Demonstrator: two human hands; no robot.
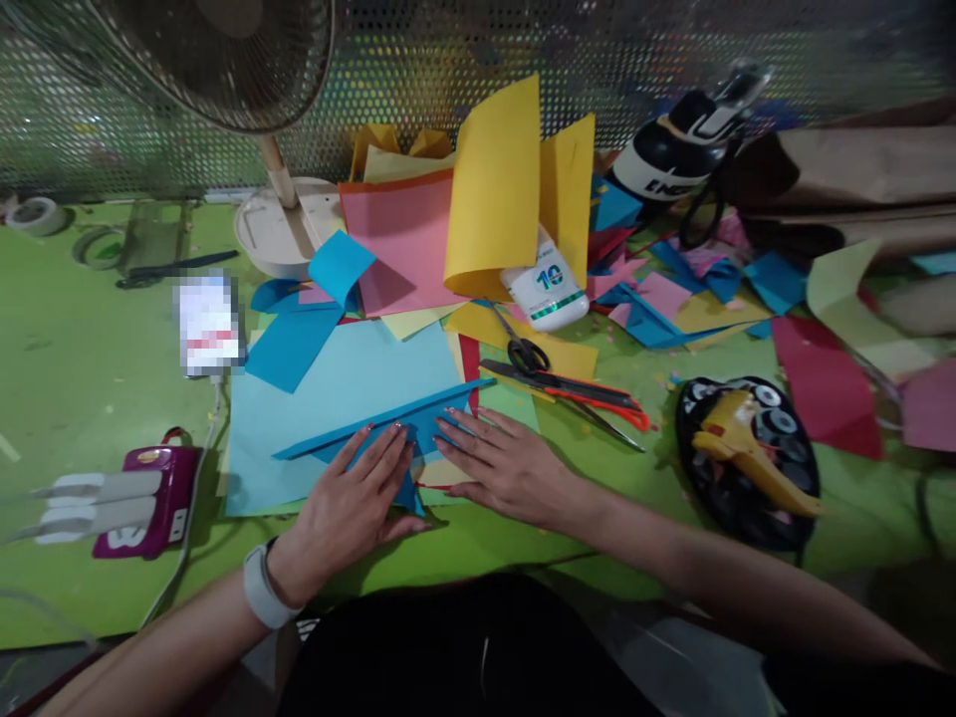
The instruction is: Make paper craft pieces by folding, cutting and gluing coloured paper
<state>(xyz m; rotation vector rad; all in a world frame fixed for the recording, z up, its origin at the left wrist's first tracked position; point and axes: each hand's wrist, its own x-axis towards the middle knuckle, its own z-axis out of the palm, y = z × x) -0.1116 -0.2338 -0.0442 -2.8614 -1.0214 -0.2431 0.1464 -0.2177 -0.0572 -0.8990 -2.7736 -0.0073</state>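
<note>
A folded blue paper lies on a light blue sheet near the front of the green table. My left hand lies flat on the blue paper's lower part, fingers stretched out together. My right hand rests flat beside it, its fingertips pressing on the paper's right side. Neither hand grips anything.
Scissors and an orange-handled cutter lie just behind my right hand. A glue bottle, loose coloured sheets, a fan base, a black tray with a yellow glue gun, a maroon power strip and tape rolls surround them.
</note>
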